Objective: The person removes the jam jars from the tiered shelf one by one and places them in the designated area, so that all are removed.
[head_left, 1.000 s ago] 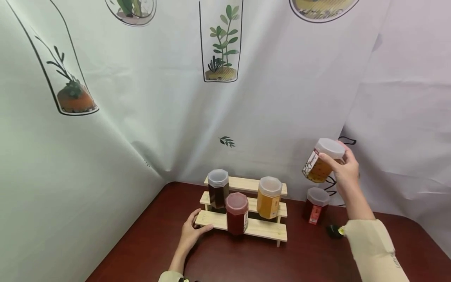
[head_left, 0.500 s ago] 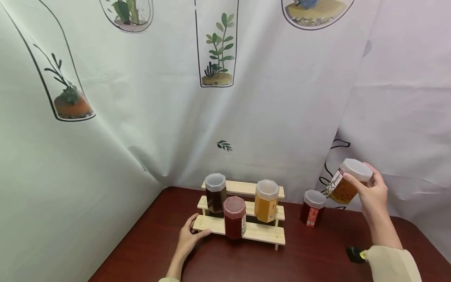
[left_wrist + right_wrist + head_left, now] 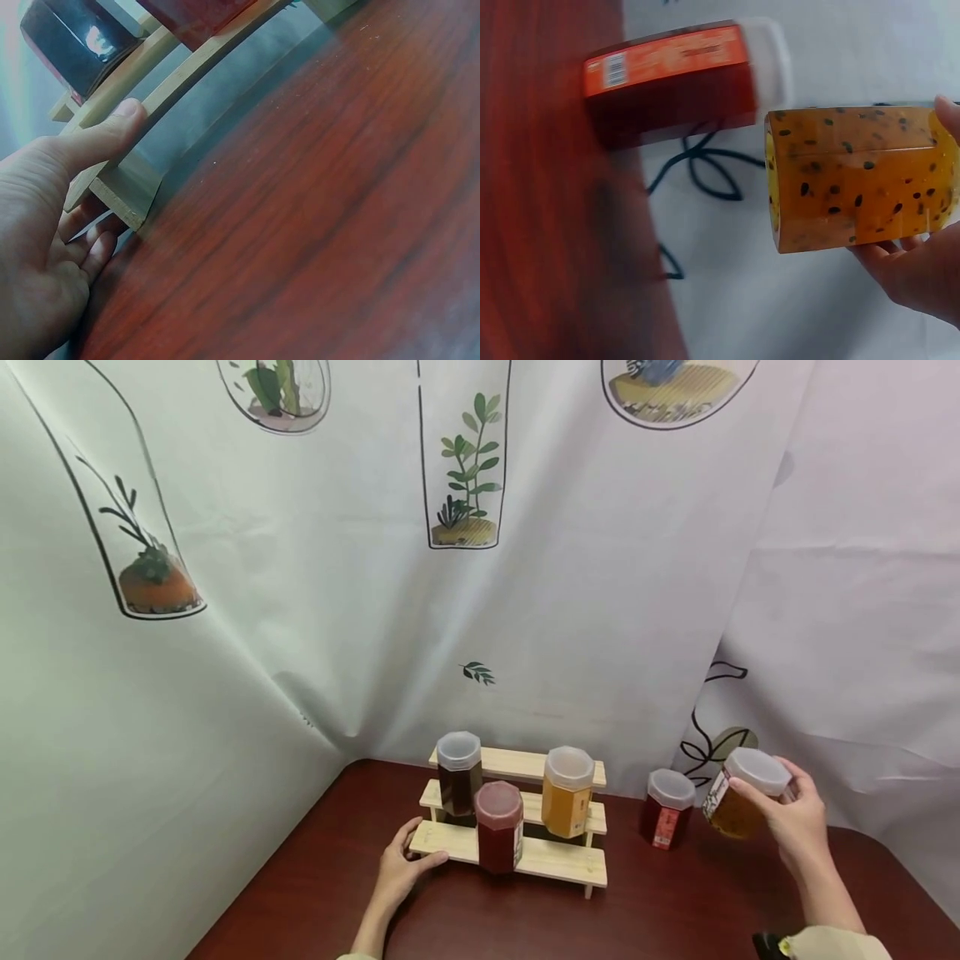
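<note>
While I run this rig from a distance, the right hand grips the seeded jar to the right of the rack, beyond the red-labelled jar. Thumb and fingers curl round its sides near the lid, a hold that leaves the base free; in the right wrist view that base looks clear of the surface, and the jar leans a little.

At the rack's front left corner, the left hand pinches the lowest step, thumb at the front edge, fingers beneath by the leg. I judge that grip is meant to stop the wooden frame from sliding.

Three jars stand upright on the rack: the dark jar toward the left of the middle step, the yellow jar toward its right, the red jar lower, on the front step between them. Such a stagger, I would say, lets every lid show.

Near the rack's right end, the red-labelled jar stands on the surface itself, lid up, its label turned to the head camera.
</note>
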Available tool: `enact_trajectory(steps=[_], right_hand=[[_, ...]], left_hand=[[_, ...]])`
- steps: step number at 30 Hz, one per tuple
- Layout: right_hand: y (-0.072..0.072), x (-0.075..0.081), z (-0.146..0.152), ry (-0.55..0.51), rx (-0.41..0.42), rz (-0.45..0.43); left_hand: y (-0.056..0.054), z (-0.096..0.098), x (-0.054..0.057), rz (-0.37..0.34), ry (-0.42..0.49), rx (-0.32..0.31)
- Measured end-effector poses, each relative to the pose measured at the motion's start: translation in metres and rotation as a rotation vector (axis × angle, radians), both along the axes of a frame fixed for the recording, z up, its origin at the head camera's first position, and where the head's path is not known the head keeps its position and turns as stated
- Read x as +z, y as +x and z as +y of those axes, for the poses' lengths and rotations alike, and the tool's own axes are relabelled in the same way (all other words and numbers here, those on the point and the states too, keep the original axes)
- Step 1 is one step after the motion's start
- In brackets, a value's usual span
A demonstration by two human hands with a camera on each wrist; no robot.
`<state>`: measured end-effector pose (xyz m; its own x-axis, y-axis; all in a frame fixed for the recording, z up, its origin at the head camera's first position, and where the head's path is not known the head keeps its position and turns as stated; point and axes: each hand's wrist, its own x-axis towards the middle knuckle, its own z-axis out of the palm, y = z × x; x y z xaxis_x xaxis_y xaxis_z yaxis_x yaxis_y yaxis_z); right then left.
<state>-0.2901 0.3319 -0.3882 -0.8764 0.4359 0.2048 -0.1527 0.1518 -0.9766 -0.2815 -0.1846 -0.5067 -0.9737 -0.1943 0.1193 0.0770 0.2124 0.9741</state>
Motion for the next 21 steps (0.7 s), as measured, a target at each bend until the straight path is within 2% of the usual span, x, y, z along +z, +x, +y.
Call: enact_trajectory(steps=[4, 10, 17, 21], right_hand=[[-0.004, -0.014, 0.001, 0.096, -0.053, -0.085], [-0.014, -0.034, 0.003, 0.121, -0.072, -0.128], [-0.020, -0.053, 0.005, 0.148, -0.006, -0.250], [-0.023, -0.060, 0.013, 0.167, 0.070, -0.266]], left_hand=[[0.000, 0.000, -0.001, 0.007, 0.007, -0.009], [-0.001, -0.001, -0.003, 0.006, 0.012, -0.010], [0.001, -0.004, -0.002, -0.006, 0.013, -0.004], [-0.002, -0.003, -0.001, 0.000, 0.013, -0.028]])
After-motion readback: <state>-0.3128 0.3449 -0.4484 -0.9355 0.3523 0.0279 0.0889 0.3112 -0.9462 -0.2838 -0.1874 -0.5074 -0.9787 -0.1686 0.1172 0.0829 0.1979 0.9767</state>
